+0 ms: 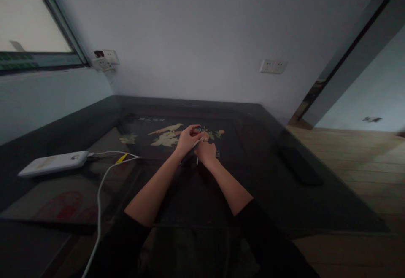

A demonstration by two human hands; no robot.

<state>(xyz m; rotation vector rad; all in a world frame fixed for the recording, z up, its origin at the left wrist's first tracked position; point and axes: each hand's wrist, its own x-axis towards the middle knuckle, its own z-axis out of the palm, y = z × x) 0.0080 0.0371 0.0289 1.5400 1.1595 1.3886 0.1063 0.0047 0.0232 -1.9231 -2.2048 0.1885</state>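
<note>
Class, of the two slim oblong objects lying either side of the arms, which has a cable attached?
The white object at left: a cable runs from its end. The black object at right shows none.

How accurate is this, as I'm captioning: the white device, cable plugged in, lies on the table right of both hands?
Wrong side: the head view shows the white device, cable plugged in, on the table, left of the left hand and right hand.
</note>
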